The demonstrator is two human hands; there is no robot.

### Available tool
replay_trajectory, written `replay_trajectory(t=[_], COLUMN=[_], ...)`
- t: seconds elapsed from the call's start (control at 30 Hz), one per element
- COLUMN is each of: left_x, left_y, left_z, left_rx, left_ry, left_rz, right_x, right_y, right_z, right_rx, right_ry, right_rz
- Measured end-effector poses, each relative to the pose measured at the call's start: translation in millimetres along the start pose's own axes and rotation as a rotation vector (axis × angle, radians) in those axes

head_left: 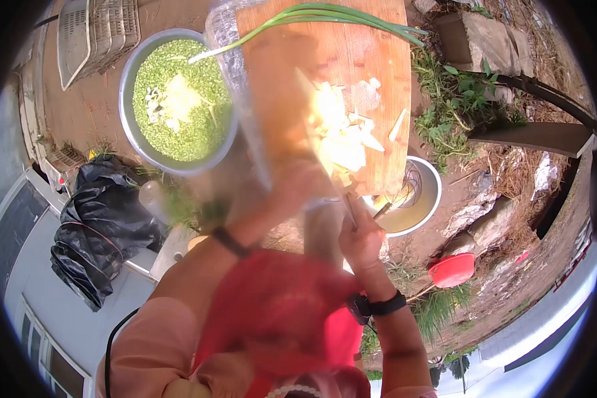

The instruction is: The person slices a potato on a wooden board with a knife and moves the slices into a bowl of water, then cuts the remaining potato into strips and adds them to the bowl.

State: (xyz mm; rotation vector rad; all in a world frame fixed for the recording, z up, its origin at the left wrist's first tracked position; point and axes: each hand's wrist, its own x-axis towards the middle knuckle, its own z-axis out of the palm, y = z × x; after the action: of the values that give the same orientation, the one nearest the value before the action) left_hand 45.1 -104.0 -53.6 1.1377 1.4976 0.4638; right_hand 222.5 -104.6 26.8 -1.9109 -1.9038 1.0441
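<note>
My right hand [363,242] is closed around the handle of a knife [350,211], whose long blade slants up across the wooden cutting board [378,60]. My left hand [298,186] is smeared by motion beside the blade at the board's near edge, and its fingers do not show clearly. Pale yellow cut pieces [345,142] lie in strong sunlight to the right of the blade. Along the far part of the board stretches a green onion [312,13], its white end reaching over a metal basin [124,116]. Finely chopped greens [172,142] fill that basin, with a pale heap on top.
Under the board's right corner stands a light basin [436,189] with a wire tool inside. A red bowl [452,270] is on the ground at right. Black plastic sheeting [103,219] lies at left, below a plastic crate [96,40]. Weeds [454,99] grow beside the board.
</note>
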Motion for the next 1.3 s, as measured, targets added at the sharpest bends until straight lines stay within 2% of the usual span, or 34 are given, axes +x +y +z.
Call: replay_trajectory(t=[0.03,0.07,0.1,0.13,0.17,0.27,0.37,0.47,0.57,0.67,0.77,0.8,0.87,0.93,0.97,1.07,1.1,1.17,1.3], left_x=[-1,-3,-2,1,5,24,20,23,23,21,17,13,15,42,62,122,130,145,144], left_y=[18,-3,-10,-10,-12,14,9,4,-24,-13,23,22,19,15,13,6,9,20,22], left_z=[-10,5,11,13,15,3,17,23,28,18,-17,-26,-43,-65,-75,-88,-84,-69,-47], left_rx=[-0.19,-0.168,-0.3,-0.432,-0.56,-0.353,-0.053,0.07,0.027,-0.262,-0.352,-0.079,0.458,0.514,0.544,0.602,0.705,0.912,0.758], left_ry=[-0.025,0.16,0.168,0.173,0.178,-0.016,0.169,0.263,0.216,0.178,-0.008,0.056,0.186,0.195,0.201,0.171,0.151,0.112,-0.193], left_rz=[-0.175,-0.144,-0.276,-0.409,-0.541,-0.598,-0.284,-0.122,-0.169,-0.3,-0.395,-0.21,0.182,0.286,0.338,0.51,0.51,0.508,0.697], right_x=[-1,-4,-7,-18,-25,-36,-12,4,4,-8,-36,-28,-36,-49,-59,-49,-40,-18,22], right_y=[-16,-33,-45,-41,-39,-39,-45,-33,-31,-22,-9,-29,-25,10,41,98,116,144,156], right_z=[6,10,12,25,38,73,74,84,98,102,90,52,17,1,8,3,3,-1,-10], right_rx=[0.014,0.029,0.045,0.184,0.143,0.045,0.022,-0.028,-0.07,-0.086,0.495,0.629,0.79,0.94,0.91,1.052,1.111,1.033,0.883], right_ry=[-0.002,-0.006,-0.013,0.052,0.068,0.059,0.019,-0.023,0.078,0.139,0.276,0.282,0.258,0.202,0.246,0.225,0.204,0.128,-0.124], right_rz=[0.157,0.315,0.477,0.455,0.513,0.686,0.684,0.681,0.647,0.584,0.72,0.812,0.906,1.003,0.814,0.883,0.881,0.862,0.816])
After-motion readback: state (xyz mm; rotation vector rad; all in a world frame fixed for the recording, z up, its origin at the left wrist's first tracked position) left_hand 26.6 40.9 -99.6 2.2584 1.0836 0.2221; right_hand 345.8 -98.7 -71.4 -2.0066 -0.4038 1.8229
